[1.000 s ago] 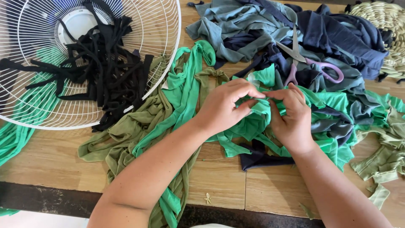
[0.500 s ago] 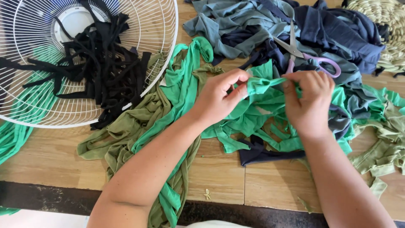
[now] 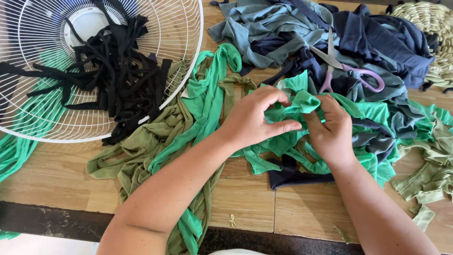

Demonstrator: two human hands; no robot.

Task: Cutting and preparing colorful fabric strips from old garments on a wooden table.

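Observation:
My left hand [image 3: 255,118] and my right hand [image 3: 332,132] meet over a heap of cloth on a wooden table [image 3: 56,174]. Both pinch a bright green fabric strip [image 3: 302,101], bunched into a fold between the fingertips. More green strips [image 3: 210,94] trail left and down past my left forearm, next to olive green strips [image 3: 141,151]. Under my right hand lie dark navy pieces [image 3: 292,174] and more green cloth.
A white wire fan guard [image 3: 94,61] lies at the upper left with black fabric strips [image 3: 118,75] draped in it. Scissors with pink handles [image 3: 349,71] rest on a pile of grey-blue and navy cloth [image 3: 377,33]. A woven mat [image 3: 434,28] sits at the top right.
Both hands have shifted slightly lower and closer together, and the green strip is now bunched into a tighter fold between the fingertips.

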